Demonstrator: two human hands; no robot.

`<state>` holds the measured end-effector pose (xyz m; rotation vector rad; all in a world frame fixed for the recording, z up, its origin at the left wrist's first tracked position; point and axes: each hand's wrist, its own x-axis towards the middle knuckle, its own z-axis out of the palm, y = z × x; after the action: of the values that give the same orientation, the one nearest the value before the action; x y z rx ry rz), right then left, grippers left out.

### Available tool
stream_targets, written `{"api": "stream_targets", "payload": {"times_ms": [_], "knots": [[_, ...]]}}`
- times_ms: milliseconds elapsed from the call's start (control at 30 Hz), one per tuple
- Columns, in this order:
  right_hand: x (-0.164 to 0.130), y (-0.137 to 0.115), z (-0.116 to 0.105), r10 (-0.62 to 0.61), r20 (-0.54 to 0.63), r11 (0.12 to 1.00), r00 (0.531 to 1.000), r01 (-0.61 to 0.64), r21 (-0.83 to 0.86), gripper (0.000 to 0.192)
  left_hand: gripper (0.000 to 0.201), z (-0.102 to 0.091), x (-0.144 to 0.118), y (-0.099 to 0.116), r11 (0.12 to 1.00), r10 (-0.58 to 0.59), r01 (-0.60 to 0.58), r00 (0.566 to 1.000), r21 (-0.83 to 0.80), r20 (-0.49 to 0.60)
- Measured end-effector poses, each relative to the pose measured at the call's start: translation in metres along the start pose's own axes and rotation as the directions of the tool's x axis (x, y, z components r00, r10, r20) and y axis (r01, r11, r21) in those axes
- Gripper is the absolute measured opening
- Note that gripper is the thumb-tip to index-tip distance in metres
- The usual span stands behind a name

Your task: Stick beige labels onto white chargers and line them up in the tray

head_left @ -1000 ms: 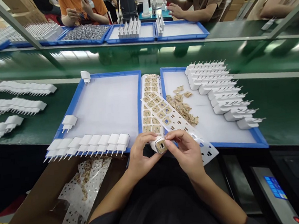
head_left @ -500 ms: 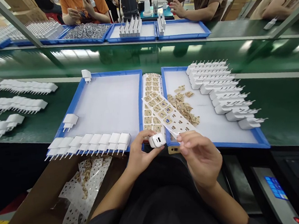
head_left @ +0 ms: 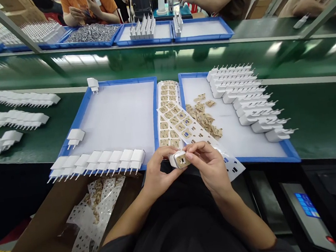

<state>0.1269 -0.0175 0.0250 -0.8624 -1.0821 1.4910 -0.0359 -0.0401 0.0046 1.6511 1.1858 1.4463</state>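
Note:
My left hand (head_left: 157, 170) holds a small white charger plug (head_left: 179, 159) just in front of the trays' near edge. A tan sticker covers the plug's port face, and the fingertips of my right hand (head_left: 210, 165) press on that face. A sticker sheet (head_left: 182, 124) with tan labels lies slanted between the two blue trays, its stripped end under my right hand. A row of white plugs (head_left: 100, 161) lines the front of the left tray (head_left: 116, 119). The right tray (head_left: 234, 135) holds loose tan sticker scraps (head_left: 204, 118) and stacked rows of white plugs (head_left: 245, 98).
More white plugs (head_left: 12, 117) lie on the green belt at left. Used sticker sheets (head_left: 89, 209) sit in a cardboard box below left. A control panel (head_left: 308, 207) is at lower right. Other people work across the belt behind blue trays (head_left: 173, 30).
My right hand, which had drawn back holding a tan sticker, has returned to the plug. The plug's port face was bare half a second ago and now carries the sticker.

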Motion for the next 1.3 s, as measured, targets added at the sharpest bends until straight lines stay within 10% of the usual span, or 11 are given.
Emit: {"api": "stream_targets", "payload": {"times_ms": [900, 1133, 1300], "knots": [[-0.007, 0.002, 0.010, -0.219, -0.052, 0.930, 0.974, 0.192, -0.312, 0.009, 0.033, 0.002, -0.003, 0.000, 0.993, 0.060, -0.058, 0.998, 0.100, -0.015], [-0.006, 0.001, 0.008, -0.421, -0.035, 0.727, 0.907, 0.314, -0.610, 0.023, 0.035, 0.002, -0.005, -0.004, 0.977, 0.168, -0.157, 0.983, 0.142, -0.068], [-0.002, 0.000, 0.009, -0.133, 0.145, 0.930, 0.980, 0.175, -0.323, 0.031, 0.038, 0.003, -0.003, -0.009, 0.959, 0.241, -0.226, 0.968, 0.171, -0.071]]}}
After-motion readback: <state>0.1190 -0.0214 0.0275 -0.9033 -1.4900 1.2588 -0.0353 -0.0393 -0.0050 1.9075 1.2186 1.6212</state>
